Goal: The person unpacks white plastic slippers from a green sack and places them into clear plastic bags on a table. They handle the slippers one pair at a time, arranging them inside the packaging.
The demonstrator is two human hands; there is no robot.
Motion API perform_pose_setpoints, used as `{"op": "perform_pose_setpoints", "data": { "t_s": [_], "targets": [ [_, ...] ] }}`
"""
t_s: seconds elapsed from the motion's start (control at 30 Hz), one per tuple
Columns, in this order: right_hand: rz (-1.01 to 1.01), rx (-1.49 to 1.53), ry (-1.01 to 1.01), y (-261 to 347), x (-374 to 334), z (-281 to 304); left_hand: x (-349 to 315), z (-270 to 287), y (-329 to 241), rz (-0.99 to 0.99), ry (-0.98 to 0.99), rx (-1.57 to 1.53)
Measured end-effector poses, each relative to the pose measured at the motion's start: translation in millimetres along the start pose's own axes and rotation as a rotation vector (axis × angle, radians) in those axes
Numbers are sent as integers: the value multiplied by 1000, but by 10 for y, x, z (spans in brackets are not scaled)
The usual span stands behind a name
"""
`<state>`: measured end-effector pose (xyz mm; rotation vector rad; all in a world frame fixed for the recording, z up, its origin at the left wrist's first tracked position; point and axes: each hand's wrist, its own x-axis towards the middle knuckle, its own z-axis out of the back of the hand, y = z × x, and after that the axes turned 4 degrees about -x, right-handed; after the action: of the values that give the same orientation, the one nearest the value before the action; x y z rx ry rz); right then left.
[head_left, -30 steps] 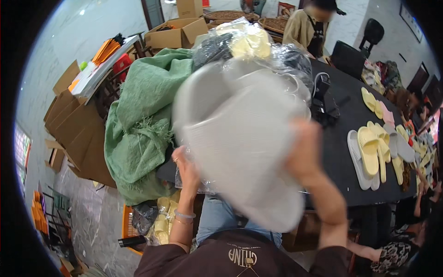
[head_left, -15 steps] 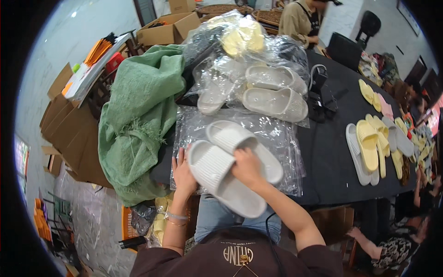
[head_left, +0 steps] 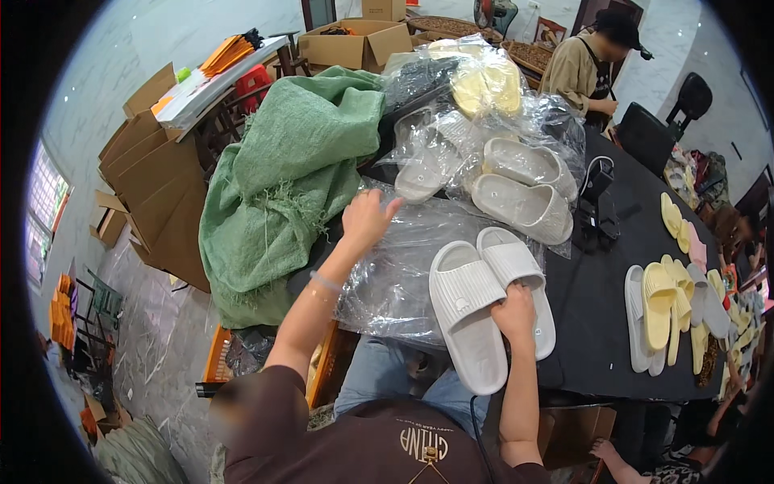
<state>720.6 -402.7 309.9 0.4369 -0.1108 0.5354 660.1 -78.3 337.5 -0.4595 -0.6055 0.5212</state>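
Observation:
A pair of pale grey-white slide slippers point(head_left: 472, 286) hangs side by side in my right hand point(head_left: 514, 313), whose fingers are wrapped round their inner edges. The toes point away from me, and both slippers sit over the near edge of the table. My left hand point(head_left: 367, 219) is at the far left edge of a stack of clear plastic bags point(head_left: 395, 282), thumb apart from the fingers and nothing held. Whether its fingertips touch the plastic I cannot tell. Just left of that hand lies a crumpled green woven sack point(head_left: 282, 185).
Bagged grey slippers point(head_left: 524, 198) and a bagged yellow pair point(head_left: 488, 85) are heaped beyond the bags. A black device point(head_left: 595, 206) stands to their right. Loose yellow slippers point(head_left: 659, 302) lie on the black tablecloth point(head_left: 580, 298). A co-worker point(head_left: 588, 68) stands at the back.
My left hand has left the slippers' side and reached forward to the bags' far edge. My right hand has carried the pair rightward and turned it more upright in view. The view has shifted.

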Motion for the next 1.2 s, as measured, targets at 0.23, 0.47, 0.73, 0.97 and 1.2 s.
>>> {"op": "perform_pose_setpoints", "data": {
  "t_s": [0.23,0.47,0.73,0.97,1.2],
  "targets": [
    [5,1,-42,-14,-49,-83,254,-441,374,130,-175,-157],
    [-25,-11,-40,24,-55,-106,81,-482,367,-28,-117,243],
    [-14,26,-52,74,-43,13,-1080,140,17,-256,330,249],
    [90,268,92,792,99,280,-1126,29,192,-321,330,389],
    [231,117,230,1328,262,-425,-1376,-121,633,162,229,-589]
  ]
}}
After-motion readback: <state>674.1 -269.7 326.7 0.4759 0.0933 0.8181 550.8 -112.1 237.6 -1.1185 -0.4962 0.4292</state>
